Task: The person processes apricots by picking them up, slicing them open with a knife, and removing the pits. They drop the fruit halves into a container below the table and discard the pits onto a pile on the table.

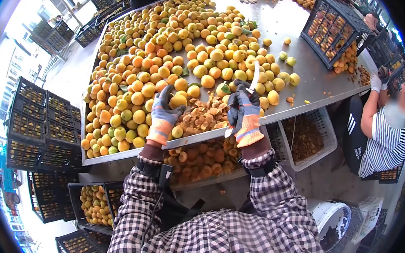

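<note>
My left hand [164, 117], in a grey and orange glove, curls its fingers and thumb around a yellow apricot [178, 101] at the near side of the fruit heap. In my right hand [246, 115], gloved alike, is a small curved knife [255, 77]; its pale blade points up and away, and the fist hides most of the handle. Between both hands lies a pile of brown, flattened pits [204, 115]. Beyond them a broad heap of whole apricots [155, 61] with some leaves covers the metal table [302, 88].
Below the table edge sits a container of halved apricots [205, 161]; right of it, a white crate [329, 146] holds brown scraps. A black crate [331, 30] of fruit tilts on the table. Stacked crates [28, 125] stand left. A co-worker [385, 137] sits right; a white bucket [333, 220] stands lower right.
</note>
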A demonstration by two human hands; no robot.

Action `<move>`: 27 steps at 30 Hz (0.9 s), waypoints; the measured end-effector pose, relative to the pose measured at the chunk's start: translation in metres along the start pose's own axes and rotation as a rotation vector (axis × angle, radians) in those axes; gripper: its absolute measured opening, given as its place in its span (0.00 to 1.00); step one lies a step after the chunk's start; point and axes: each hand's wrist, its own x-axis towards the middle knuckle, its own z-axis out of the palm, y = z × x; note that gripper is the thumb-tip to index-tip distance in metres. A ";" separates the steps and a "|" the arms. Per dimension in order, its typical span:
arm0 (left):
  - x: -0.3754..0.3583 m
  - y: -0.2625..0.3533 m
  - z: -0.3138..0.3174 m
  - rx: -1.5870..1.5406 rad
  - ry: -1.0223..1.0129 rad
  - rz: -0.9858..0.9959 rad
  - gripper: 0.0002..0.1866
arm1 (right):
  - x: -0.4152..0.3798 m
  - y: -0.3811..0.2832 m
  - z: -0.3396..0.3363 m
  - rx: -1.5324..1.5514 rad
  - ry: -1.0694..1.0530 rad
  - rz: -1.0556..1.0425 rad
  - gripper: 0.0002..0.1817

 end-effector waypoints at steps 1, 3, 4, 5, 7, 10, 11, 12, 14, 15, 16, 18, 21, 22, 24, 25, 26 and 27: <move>0.002 0.002 -0.014 -0.053 -0.114 -0.195 0.31 | 0.001 0.002 -0.002 -0.072 -0.033 0.040 0.07; 0.000 0.020 -0.022 -0.563 -0.164 -0.428 0.28 | -0.008 -0.002 0.006 -0.176 -0.178 0.171 0.11; -0.002 0.041 -0.027 -0.673 -0.212 -0.478 0.26 | -0.011 0.001 0.005 -0.312 -0.328 0.119 0.12; -0.004 0.043 -0.028 -0.788 -0.258 -0.490 0.27 | -0.013 0.007 0.003 -0.448 -0.479 0.063 0.12; -0.008 0.052 -0.029 -1.005 -0.273 -0.568 0.30 | -0.022 0.036 0.003 -0.549 -0.473 -0.165 0.15; -0.008 0.060 -0.028 -1.151 -0.375 -0.545 0.32 | -0.027 0.035 -0.003 -0.664 -0.510 -0.059 0.19; -0.007 0.060 -0.027 -1.154 -0.370 -0.540 0.32 | -0.028 0.035 -0.004 -0.772 -0.500 -0.069 0.20; -0.007 0.061 -0.027 -1.072 -0.390 -0.503 0.33 | -0.032 0.031 -0.002 -0.741 -0.490 -0.032 0.21; -0.010 0.059 -0.028 -0.924 -0.417 -0.464 0.34 | -0.032 0.030 -0.006 -0.789 -0.517 -0.046 0.21; -0.011 0.060 -0.028 -0.926 -0.409 -0.462 0.34 | -0.032 0.030 -0.007 -0.832 -0.538 -0.060 0.22; -0.012 0.060 -0.027 -0.916 -0.401 -0.448 0.34 | -0.035 0.031 -0.008 -0.842 -0.540 -0.061 0.22; -0.010 0.071 -0.028 -0.876 -0.392 -0.417 0.35 | -0.038 0.036 -0.011 -0.842 -0.551 -0.075 0.21; -0.008 0.065 -0.029 -0.853 -0.374 -0.379 0.34 | -0.040 0.035 -0.010 -0.830 -0.567 -0.101 0.20; -0.008 0.064 -0.030 -0.853 -0.373 -0.380 0.34 | -0.039 0.032 -0.009 -0.888 -0.573 -0.084 0.20; -0.008 0.062 -0.029 -0.815 -0.384 -0.365 0.34 | -0.037 0.035 -0.011 -0.948 -0.578 -0.067 0.19; -0.008 0.059 -0.029 -0.815 -0.385 -0.365 0.34 | -0.035 0.043 -0.017 -0.986 -0.565 -0.150 0.19; -0.009 0.056 -0.030 -0.790 -0.390 -0.350 0.34 | -0.034 0.049 -0.021 -1.022 -0.551 -0.233 0.18; -0.009 0.055 -0.030 -0.764 -0.396 -0.337 0.33 | -0.035 0.051 -0.022 -1.022 -0.549 -0.232 0.18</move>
